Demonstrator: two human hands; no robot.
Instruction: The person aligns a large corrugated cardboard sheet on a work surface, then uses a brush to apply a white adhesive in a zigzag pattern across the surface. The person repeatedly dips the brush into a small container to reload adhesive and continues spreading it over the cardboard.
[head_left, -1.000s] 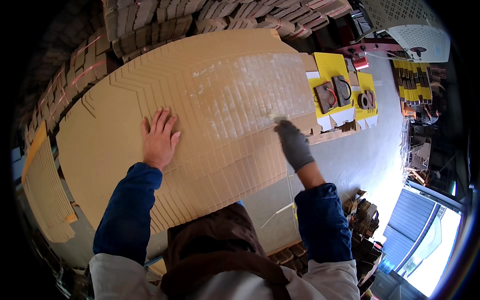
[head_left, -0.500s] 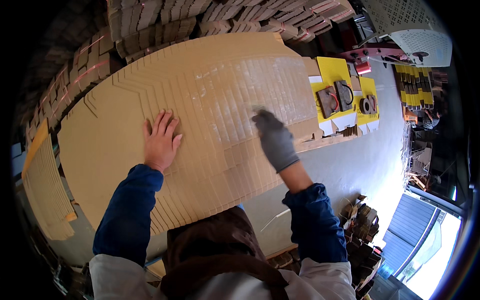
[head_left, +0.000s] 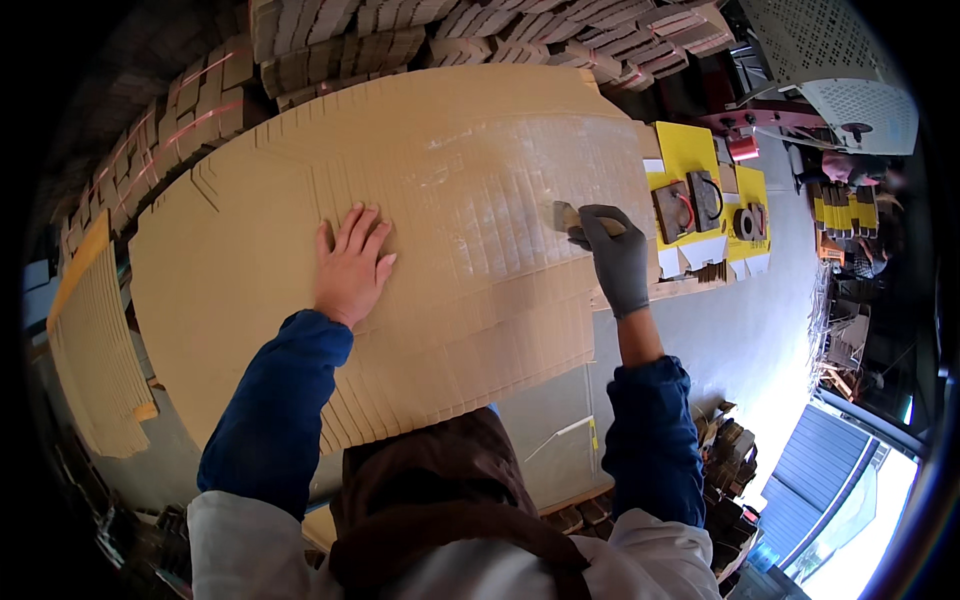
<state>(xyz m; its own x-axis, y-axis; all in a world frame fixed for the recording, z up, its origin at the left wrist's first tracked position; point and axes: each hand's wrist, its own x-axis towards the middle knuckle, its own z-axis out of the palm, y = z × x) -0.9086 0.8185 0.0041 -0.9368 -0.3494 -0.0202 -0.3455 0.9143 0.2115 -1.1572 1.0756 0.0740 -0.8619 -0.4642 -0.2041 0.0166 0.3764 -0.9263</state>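
Overlapping flat cardboard sheets lie fanned out before me, their edges stepped in rows. A glossy, wet-looking band with whitish streaks runs across their right part. My bare left hand rests flat on the sheets, left of the band, its fingers spread. In a grey glove, my right hand is closed around a brush over the band's right part. The bristles point left, at the glossy surface. The glove hides part of the brush handle.
Strapped cardboard bundles are piled along the back and left. Beyond the sheets' right end, yellow-and-white boards carry dark blocks with handles and a tape roll. Another fanned cardboard stack stands at far left.
My right hand has moved right with the brush, which shows more plainly now. My left hand stays flat on the cardboard. The whole view has shifted slightly.
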